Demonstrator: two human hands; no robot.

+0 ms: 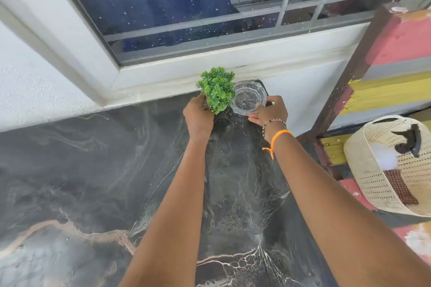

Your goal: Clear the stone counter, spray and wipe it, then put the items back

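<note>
from the head view we see both of our arms stretched out to the far right corner of the stone counter (pixel 98 184), right under the window (pixel 186 7). our left hand (pixel 198 115) sits against the near left side of the small green plant (pixel 217 89), thumb up along its left edge and the other fingers curled in beneath the foliage, so we take it as gripping the base, though the pot itself is hidden by the leaves. our right hand (pixel 271 112) holds the glass dish (pixel 249 98) at its near right rim, fingers bent round the edge and the thumb low by the counter; the fingertips themselves are partly hidden behind the knuckles. plant and dish stand touching, plant to the left, both close to the wall. the counter is dark polished stone with pale and rust-coloured veins and a hazy sheen. the plant is bright, bushy and fine-leaved; the dish is clear, thick, round with a faceted rim. on our right wrist sit an orange thread (pixel 277 137) and a beaded bracelet (pixel 274 123). off to the right, below counter level, stands a cream perforated basket (pixel 373 184) holding a white spray bottle (pixel 384 156) with a dark trigger and a checked cloth (pixel 400 185), beside a painted wooden frame (pixel 382 37).
</note>
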